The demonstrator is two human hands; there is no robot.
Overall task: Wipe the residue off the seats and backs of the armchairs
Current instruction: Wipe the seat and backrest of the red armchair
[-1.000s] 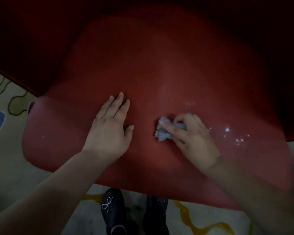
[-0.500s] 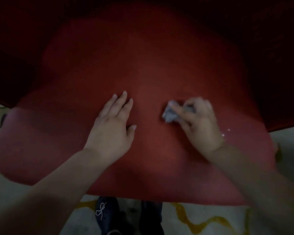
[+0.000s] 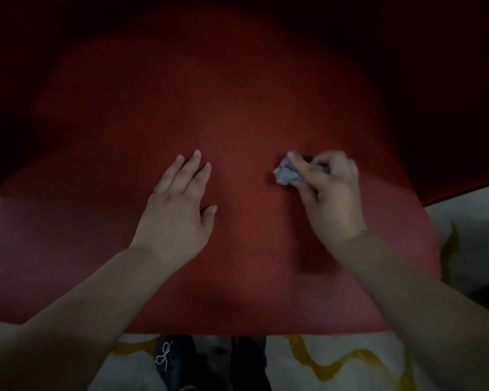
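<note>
Both hands are down on the red seat [image 3: 237, 249] of the armchair as I look over them from above. On my side of the view, the left hand [image 3: 178, 210] lies flat, palm down, its fingers straight and close together and pointing toward the back of the chair, the thumb standing out to the right; it holds nothing and simply rests on the upholstery. To its right, with a strip of bare seat between them, the right hand [image 3: 329, 193] has its fingers and thumb curled round a crumpled grey cloth [image 3: 285, 172]. I can see the wad poking out at the left of the fingertips, and it sits against the seat surface roughly midway between the front edge and the darker rear. How much of the cloth is tucked under the palm I cannot tell. Farther back the seat runs into the chair back [image 3: 237, 52], which is in deep shadow, so I can make out little of its surface. Below the front edge of the seat I see a pale floor [image 3: 308, 373] with wavy yellow lines, and two dark shoes [image 3: 178, 362], the left one carrying a small beaded bow.
</note>
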